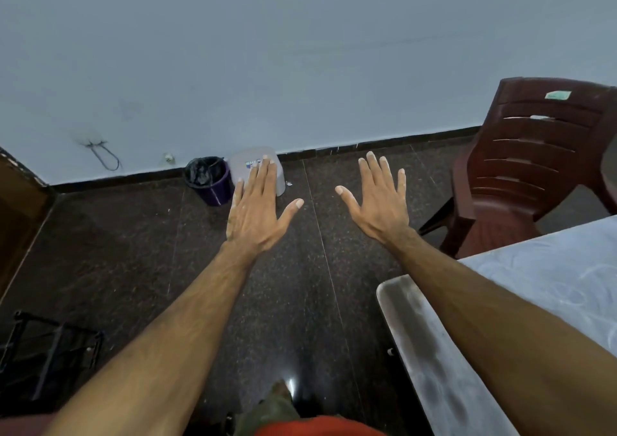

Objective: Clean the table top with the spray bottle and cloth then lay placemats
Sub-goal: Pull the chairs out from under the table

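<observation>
My left hand (pixel 257 208) and my right hand (pixel 377 201) are stretched out in front of me over the dark floor, backs up, fingers straight and spread. Neither holds anything. The table (pixel 430 362) stands at the lower right, its grey dusty edge showing, with a pale patterned cover (pixel 547 278) over its top. My right forearm passes over the table's corner. No spray bottle, cloth or placemat is in view.
A dark red plastic chair (pixel 527 168) stands at the right beside the table. By the far wall sit a purple bin with a black liner (pixel 208 181) and a white box (pixel 247 163). A black metal rack (pixel 43 355) is at the lower left.
</observation>
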Motion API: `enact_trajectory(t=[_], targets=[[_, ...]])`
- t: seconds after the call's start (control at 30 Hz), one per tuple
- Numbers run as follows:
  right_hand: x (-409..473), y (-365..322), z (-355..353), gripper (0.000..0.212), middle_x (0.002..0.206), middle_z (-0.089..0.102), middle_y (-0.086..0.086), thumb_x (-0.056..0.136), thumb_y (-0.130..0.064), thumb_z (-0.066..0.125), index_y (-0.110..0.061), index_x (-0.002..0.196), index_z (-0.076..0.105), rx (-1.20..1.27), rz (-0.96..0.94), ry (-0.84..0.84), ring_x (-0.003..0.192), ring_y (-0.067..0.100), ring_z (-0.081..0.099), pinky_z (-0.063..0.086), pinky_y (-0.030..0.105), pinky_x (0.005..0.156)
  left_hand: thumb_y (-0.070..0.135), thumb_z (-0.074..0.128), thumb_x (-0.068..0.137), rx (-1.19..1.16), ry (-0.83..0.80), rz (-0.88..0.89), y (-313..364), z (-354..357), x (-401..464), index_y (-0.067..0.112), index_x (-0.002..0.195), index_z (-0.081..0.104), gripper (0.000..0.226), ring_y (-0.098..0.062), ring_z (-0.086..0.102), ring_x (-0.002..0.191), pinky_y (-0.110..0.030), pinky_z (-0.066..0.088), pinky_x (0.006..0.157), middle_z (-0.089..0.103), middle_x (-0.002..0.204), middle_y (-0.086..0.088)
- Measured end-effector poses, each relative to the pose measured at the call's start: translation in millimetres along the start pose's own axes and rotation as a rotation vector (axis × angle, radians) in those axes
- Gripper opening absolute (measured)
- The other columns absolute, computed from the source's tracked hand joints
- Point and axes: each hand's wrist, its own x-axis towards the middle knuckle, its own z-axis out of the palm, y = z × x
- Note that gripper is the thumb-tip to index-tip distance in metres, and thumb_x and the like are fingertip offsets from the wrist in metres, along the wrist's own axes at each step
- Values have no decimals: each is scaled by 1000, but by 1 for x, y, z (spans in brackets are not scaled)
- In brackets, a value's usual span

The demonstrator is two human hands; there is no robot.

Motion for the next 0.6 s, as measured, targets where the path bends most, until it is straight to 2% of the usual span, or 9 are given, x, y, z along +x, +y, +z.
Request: enact_trajectory(t=[0.07, 0.23, 0.6], targets=[[23, 5, 7, 84, 166, 11, 6, 96, -69, 24, -11, 157, 20, -4, 21, -3, 154, 23, 4, -4, 53, 121, 75, 16, 90, -15, -9, 25, -5, 8, 30, 15, 159, 2, 93, -18, -1, 154, -41, -1, 124, -2, 168, -1], [85, 14, 24, 84, 167, 7, 5, 96, -69, 22, -12, 158, 16, -24, 93, -5, 154, 22, -1, -7, 51, 121, 68, 28, 96, -43, -45, 96, -19, 32, 109, 17, 159, -2, 87, -18, -4, 154, -41, -2, 124, -6, 167, 0], [211, 32, 49, 84, 167, 6, 5, 96, -69, 21, -12, 158, 15, -51, 314, 38, 154, 22, -2, -7, 52, 121, 69, 24, 96, -48, -138, 300, -46, 57, 294, 16, 159, -2, 87, -18, -3, 154, -42, 0, 125, -4, 167, -2]])
